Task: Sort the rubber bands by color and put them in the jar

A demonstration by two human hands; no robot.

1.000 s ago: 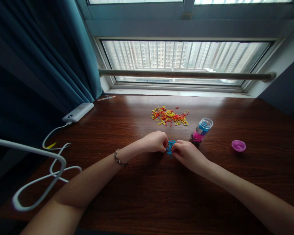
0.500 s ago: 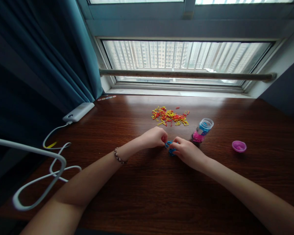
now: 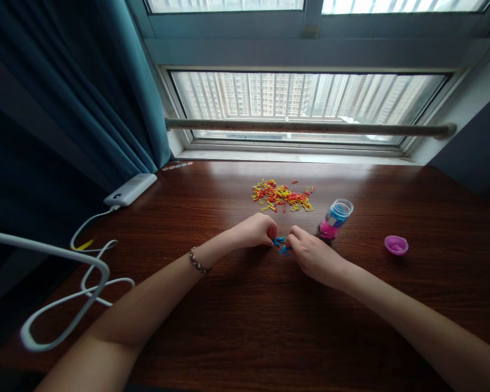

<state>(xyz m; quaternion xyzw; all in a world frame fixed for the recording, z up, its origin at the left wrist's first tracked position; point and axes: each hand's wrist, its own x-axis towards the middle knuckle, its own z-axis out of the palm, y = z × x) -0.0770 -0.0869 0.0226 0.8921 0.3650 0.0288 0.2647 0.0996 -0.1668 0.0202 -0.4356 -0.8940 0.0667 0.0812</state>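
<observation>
Small blue rubber bands lie bunched on the wooden table between my two hands. My left hand is closed, its fingertips pinching the left end of the blue bands. From the other side, my right hand has its fingers drawn together on the right part of the same bunch; its fingertips are partly hidden. Beyond the hands sits a loose pile of red and yellow rubber bands. An uncapped clear jar with blue, pink and dark layers inside stands just past my right hand.
A small purple cup-shaped lid rests on the table to the right. At the left are a white power bank and looping white cable. A blue curtain hangs beside the window, with a metal rail across it.
My right hand's fingers have closed in on the blue bands, and the bunch looks more gathered. My left hand stays almost in place. The view has tilted slightly.
</observation>
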